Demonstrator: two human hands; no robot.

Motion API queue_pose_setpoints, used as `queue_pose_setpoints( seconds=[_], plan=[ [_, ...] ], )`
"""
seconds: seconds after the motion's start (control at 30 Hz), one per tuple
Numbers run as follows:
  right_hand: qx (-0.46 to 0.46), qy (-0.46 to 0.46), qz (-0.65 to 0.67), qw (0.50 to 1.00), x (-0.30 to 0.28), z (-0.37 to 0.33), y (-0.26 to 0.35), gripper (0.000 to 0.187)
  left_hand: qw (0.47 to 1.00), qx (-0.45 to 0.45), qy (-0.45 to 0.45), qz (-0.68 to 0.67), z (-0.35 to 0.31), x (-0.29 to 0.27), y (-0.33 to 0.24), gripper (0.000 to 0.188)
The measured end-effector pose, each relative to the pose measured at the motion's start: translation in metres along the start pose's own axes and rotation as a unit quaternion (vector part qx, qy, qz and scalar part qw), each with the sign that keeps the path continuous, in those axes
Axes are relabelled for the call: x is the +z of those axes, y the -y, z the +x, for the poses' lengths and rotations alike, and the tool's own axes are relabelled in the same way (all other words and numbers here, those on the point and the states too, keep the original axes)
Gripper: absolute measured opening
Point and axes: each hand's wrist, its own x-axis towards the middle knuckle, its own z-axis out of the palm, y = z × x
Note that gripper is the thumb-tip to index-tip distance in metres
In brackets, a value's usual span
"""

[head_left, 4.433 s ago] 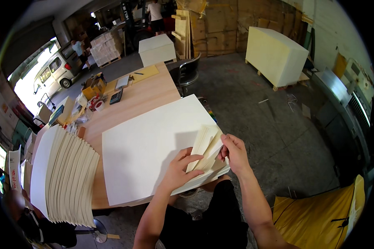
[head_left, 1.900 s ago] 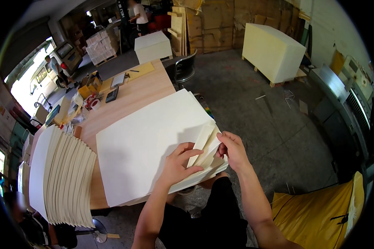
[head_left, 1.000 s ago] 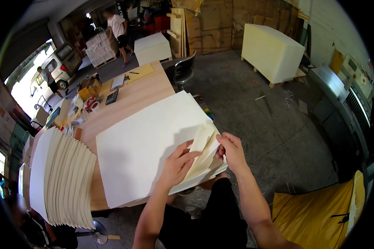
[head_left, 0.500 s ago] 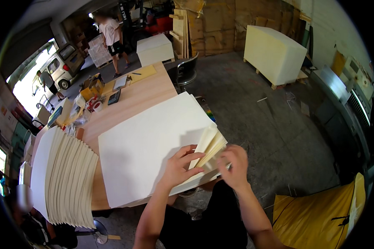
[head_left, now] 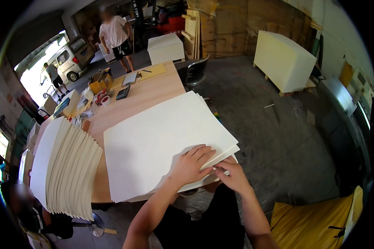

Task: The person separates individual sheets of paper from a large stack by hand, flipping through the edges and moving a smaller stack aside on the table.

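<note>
A stack of large white paper sheets point(head_left: 153, 137) lies on the wooden table in front of me. My left hand point(head_left: 193, 163) rests over its near right edge, fingers on the top sheets and thumb at their edge, closed on the upper layer. Right beside it, my right hand point(head_left: 232, 173) has its fingers bent and closed at the edge of the sheets, near the corner. A gap shows there between the upper and lower sheets. The right fingertips are partly hidden by the paper.
Left of the stack, a fanned pile of sheets point(head_left: 72, 170) overhangs the table point(head_left: 153, 85). A calculator point(head_left: 123, 92), tape roll point(head_left: 106, 100) and yellow box point(head_left: 100, 81) sit farther back. Wrapped pallets point(head_left: 282, 62), a chair point(head_left: 195, 72) and yellow cloth point(head_left: 311, 224) stand around. Other people are nearby.
The bent-up corner of the upper sheets has come down flat. My right hand has moved in to the paper edge, beside my left. A person in the background has shifted position.
</note>
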Motion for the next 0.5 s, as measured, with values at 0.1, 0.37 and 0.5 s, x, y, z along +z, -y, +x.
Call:
queue_pose_setpoints(
  seconds=[0.1, 0.37, 0.5],
  plan=[
    [0.009, -0.163, -0.084, 0.983, -0.014, -0.01, -0.012, 0.014, 1.0, -0.003, -0.005, -0.015, 0.002, 0.0, -0.001, 0.057],
    [0.159, -0.034, -0.139, 0.977, -0.051, 0.025, 0.018, 0.044, 0.992, -0.071, -0.043, -0.093, -0.001, -0.003, -0.002, 0.048],
    [0.126, -0.123, -0.031, 0.984, -0.01, 0.034, 0.013, 0.042, 0.98, -0.071, -0.032, -0.183, 0.001, -0.008, 0.0, 0.038]
  ],
)
